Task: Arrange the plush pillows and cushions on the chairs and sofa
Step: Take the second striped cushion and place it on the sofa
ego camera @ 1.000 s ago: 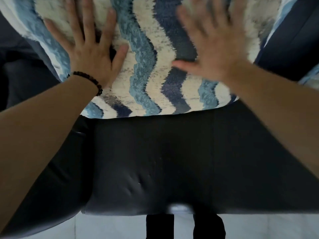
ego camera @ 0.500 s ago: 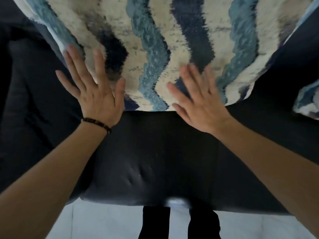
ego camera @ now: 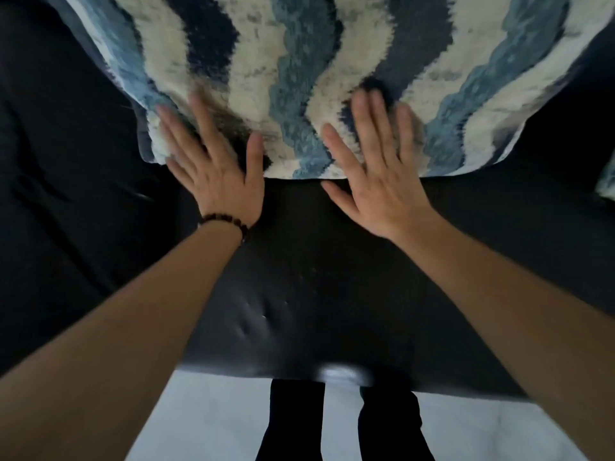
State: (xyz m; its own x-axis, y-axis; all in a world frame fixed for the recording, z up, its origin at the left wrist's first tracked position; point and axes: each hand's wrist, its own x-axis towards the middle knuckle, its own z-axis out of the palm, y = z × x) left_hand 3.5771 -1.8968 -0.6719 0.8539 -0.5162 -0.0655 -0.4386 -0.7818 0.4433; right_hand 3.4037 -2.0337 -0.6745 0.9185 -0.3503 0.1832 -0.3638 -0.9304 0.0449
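Now both hands are flat with fingers spread. Our left hand (ego camera: pixel 216 171) and right hand (ego camera: pixel 382 184) lie side by side, apart, fingers laid on the lower edge of the plush pillow (ego camera: pixel 299 78), gripping nothing. Beaded bracelet (ego camera: pixel 229 221) on left wrist. The pillow, in wavy blue, navy and cream stripes, sits at the far side of the dark sofa seat (ego camera: pixel 316 277). 1 more cushion corner (ego camera: pixel 607 181) at far right. Pale floor (ego camera: pixel 216 424) below.
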